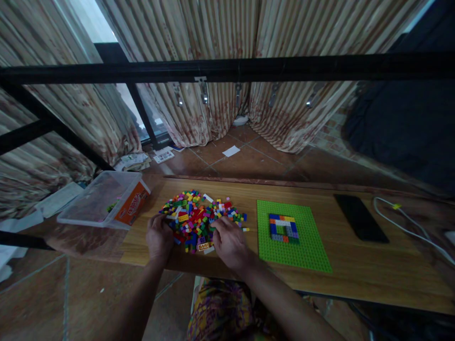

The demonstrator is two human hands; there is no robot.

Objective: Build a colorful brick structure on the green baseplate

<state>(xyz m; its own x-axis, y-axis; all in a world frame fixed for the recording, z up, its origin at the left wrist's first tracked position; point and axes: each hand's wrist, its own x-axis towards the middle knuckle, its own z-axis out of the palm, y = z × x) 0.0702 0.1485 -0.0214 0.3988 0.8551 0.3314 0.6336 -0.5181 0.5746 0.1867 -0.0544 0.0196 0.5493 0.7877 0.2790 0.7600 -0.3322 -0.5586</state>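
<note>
A heap of small colourful toy building bricks (199,215) is spread on the wooden table. At its left edge rests my left hand (159,237), loosely cupped, fingers bent and apart from the thumb, with no brick visible in it. My right hand (228,240) reaches into the right side of the heap. Its fingers are bent together among the bricks, and their tips hide whatever they grip. To the right lies a green studded baseplate (311,251). On it a square ring of multicoloured bricks (273,229) is built around an open green middle.
A clear plastic box (88,206) with an orange label stands left of the heap, a few pieces inside. A black phone-like slab (360,218) and a white cable (408,220) lie at the right. A black metal bar (227,71) crosses beyond the table, before striped curtains (213,28).
</note>
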